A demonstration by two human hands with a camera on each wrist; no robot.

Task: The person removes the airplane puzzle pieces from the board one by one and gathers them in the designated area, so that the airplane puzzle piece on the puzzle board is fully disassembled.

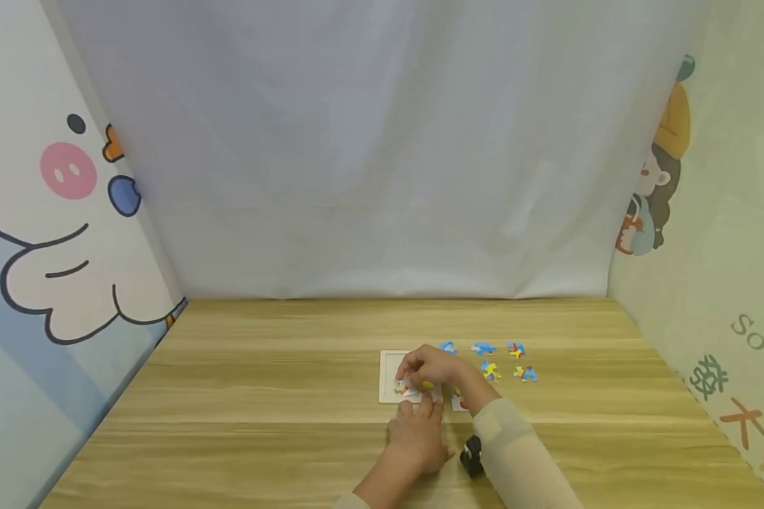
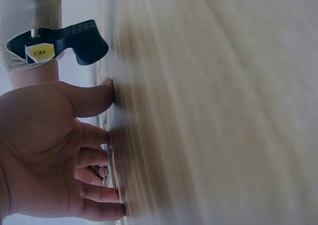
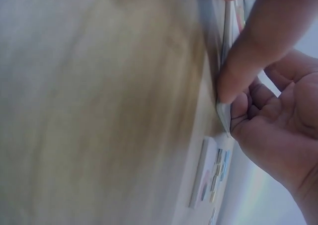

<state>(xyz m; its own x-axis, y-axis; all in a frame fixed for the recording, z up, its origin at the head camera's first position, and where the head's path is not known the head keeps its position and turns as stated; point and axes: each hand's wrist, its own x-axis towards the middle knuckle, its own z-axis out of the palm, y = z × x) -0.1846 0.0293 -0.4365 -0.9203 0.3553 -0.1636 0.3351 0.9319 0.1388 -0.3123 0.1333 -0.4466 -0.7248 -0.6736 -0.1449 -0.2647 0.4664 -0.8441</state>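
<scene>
A white puzzle tray (image 1: 387,378) lies on the table, holding a few colourful jigsaw pieces. Over it my right hand (image 1: 434,369) bends its fingers down and pinches a jigsaw piece (image 1: 400,387) low in the tray; the exact contact is partly hidden. My left hand (image 1: 418,435) lies palm down at the tray's front edge, its extended fingers touching the rim. The left wrist view shows this left hand (image 2: 47,150) with fingertips against the edge. In the right wrist view the curled right hand (image 3: 278,115) is close to the tray, beside a left finger.
Several loose blue, yellow and red jigsaw pieces (image 1: 490,370) lie right of the tray. A white card with red print (image 1: 460,403) is partly behind the right forearm. A black wrist device (image 1: 471,456) sits under the right sleeve. A pale curtain (image 1: 382,177) hangs behind the wooden table.
</scene>
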